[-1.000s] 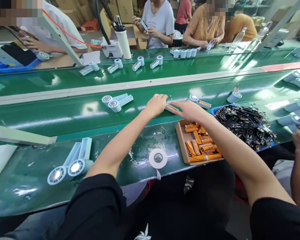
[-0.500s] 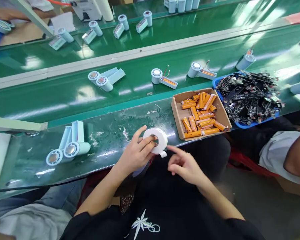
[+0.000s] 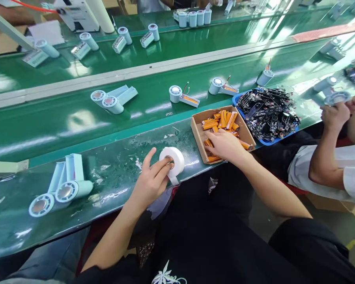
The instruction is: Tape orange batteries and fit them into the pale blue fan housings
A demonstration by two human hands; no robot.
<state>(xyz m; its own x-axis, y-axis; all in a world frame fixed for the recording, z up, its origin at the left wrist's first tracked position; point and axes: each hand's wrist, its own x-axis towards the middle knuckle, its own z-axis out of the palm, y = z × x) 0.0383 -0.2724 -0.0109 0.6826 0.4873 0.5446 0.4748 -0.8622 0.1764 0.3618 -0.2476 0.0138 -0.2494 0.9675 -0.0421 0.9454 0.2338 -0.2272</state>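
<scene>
Ok, LH [image 3: 150, 182] fngrs pinching 1 tape roll [image 3: 178, 158], RH [image 3: 226, 146] fngrs unclear in 1 box [image 3: 198, 138].

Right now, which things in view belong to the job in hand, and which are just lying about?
Likely in use:
white tape roll, left hand on it
orange cells, right hand over some
cardboard box

Apparently lying about:
blue tray
black parts
light-blue casings, bench left
scraps

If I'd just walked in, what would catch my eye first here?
Probably the bright orange cylinders in the open cardboard box at the near edge of the green bench, where the person's right hand reaches in. Just to the box's right, a blue tray is heaped with black parts. To the box's left, the left hand touches a white tape roll.
</scene>
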